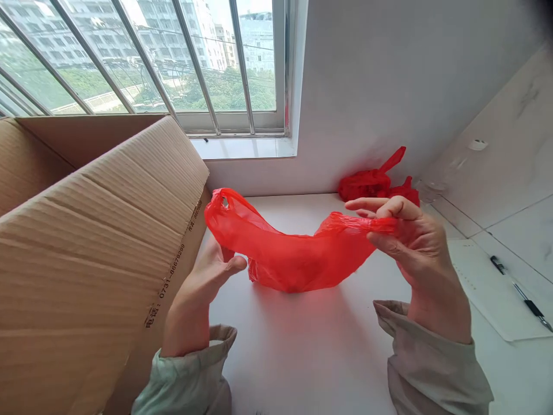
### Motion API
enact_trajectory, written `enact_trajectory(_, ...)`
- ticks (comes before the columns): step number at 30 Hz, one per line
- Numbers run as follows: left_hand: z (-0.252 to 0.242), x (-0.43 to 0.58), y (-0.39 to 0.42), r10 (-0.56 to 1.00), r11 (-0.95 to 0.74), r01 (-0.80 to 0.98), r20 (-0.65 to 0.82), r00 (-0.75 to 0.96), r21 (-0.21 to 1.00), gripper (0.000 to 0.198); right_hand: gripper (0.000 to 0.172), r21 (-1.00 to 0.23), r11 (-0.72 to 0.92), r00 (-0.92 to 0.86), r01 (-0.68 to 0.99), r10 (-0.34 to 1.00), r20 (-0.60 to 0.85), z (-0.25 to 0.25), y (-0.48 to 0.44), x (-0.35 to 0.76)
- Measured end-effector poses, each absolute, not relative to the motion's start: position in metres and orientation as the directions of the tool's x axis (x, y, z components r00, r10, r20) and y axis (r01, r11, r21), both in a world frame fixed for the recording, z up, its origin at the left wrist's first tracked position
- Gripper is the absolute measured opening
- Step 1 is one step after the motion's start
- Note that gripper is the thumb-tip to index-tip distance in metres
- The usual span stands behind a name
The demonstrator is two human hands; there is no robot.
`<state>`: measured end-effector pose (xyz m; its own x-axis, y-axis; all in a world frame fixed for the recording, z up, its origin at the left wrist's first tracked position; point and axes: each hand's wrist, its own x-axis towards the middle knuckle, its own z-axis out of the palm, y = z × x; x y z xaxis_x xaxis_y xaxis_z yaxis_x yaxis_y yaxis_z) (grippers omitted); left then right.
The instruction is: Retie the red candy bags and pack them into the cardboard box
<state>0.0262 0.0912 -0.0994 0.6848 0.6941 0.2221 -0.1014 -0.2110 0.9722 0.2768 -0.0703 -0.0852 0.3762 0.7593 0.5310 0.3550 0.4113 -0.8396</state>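
Note:
A thin red plastic bag [298, 259] is stretched sideways above the white tabletop, sagging between my two hands. At its right end, my right hand [415, 242] pinches a gathered strip of the bag between thumb and fingers. My left hand [207, 276] supports the other end, where a loop of the bag rises over the fingers. The left thumb stands apart, below the plastic; the rest of those fingers are mostly hidden by the bag.
A large open cardboard box [99, 248] fills the left side, close by my left hand. More crumpled red bags [371, 183] lie against the wall. At right are white paper [488, 288] and a black pen [529, 302]. A barred window [233, 75] is behind.

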Motion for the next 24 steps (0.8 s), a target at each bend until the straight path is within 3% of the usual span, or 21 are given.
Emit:
enact_trajectory(4,-0.105,0.045,0.081,0.78,-0.097,-0.008,0.081,0.621,0.995,0.036,0.012,-0.856,0.384,0.356,0.346,0.791,0.498,-0.088,-0.062,0.266)
enact_trajectory(8,-0.102,0.055,0.068,0.841,-0.022,0.035,0.0,0.541,0.999,0.035,0.013,-0.813,0.4,0.387,0.423,0.731,0.562,-0.087,-0.058,0.261)
enact_trajectory(12,-0.095,0.055,0.062,0.878,0.024,-0.153,0.052,0.475,0.988,0.023,0.019,-0.791,0.451,0.491,0.414,0.621,0.611,-0.08,-0.062,0.258)
enact_trajectory(15,-0.091,0.057,0.06,0.862,0.158,-0.318,0.027,0.506,0.935,0.015,0.018,-0.778,0.475,0.563,0.41,0.539,0.626,-0.076,-0.064,0.256)
enact_trajectory(17,-0.092,0.062,0.056,0.86,0.229,-0.38,-0.003,0.511,0.896,0.029,0.013,-0.732,0.476,0.557,0.487,0.476,0.68,-0.074,-0.063,0.252)
enact_trajectory(18,-0.094,0.065,0.054,0.872,0.223,-0.373,-0.013,0.49,0.901,0.033,0.011,-0.705,0.469,0.536,0.533,0.457,0.71,-0.074,-0.063,0.249)
enact_trajectory(20,-0.099,0.07,0.046,0.886,0.149,-0.236,-0.024,0.462,0.96,0.024,0.008,-0.658,0.447,0.466,0.606,0.471,0.749,-0.072,-0.062,0.238)
enact_trajectory(21,-0.101,0.071,0.041,0.87,0.09,-0.123,-0.018,0.492,0.988,0.019,0.009,-0.634,0.447,0.413,0.631,0.499,0.762,-0.072,-0.063,0.231)
enact_trajectory(24,-0.106,0.071,0.026,0.725,-0.163,0.096,0.053,0.687,0.982,0.036,0.017,-0.554,0.512,0.179,0.657,0.607,0.774,-0.071,-0.065,0.209)
